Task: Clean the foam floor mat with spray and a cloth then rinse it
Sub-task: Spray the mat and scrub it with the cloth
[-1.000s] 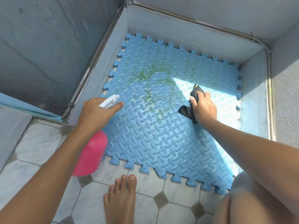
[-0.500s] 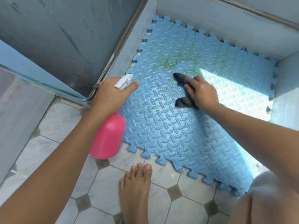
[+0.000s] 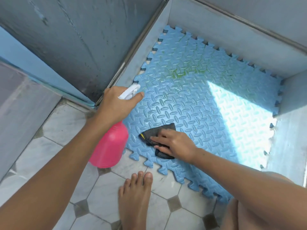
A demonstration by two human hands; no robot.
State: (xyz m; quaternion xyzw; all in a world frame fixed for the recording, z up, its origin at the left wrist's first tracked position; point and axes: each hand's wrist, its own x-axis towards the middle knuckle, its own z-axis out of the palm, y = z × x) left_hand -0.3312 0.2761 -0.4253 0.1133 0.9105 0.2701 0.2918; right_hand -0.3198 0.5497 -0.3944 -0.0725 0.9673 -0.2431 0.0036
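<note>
A blue foam mat (image 3: 196, 103) with jigsaw edges lies in a grey walled corner, with green streaks on its far half. My left hand (image 3: 116, 103) grips the white trigger head of a pink spray bottle (image 3: 109, 146) that hangs over the mat's near left edge. My right hand (image 3: 176, 143) presses a dark cloth (image 3: 156, 131) flat on the mat near its front left corner. Part of the cloth is hidden under my fingers.
Grey walls (image 3: 249, 35) enclose the mat at the back and right. A metal rail (image 3: 132, 52) runs along the left wall. My bare foot (image 3: 134, 196) stands on the white tiled floor (image 3: 54, 141) in front of the mat. Sunlight falls on the mat's right part.
My right hand has dragged the cloth from the mat's middle toward me, down to the near left corner. The left hand still holds the bottle; the view has shifted.
</note>
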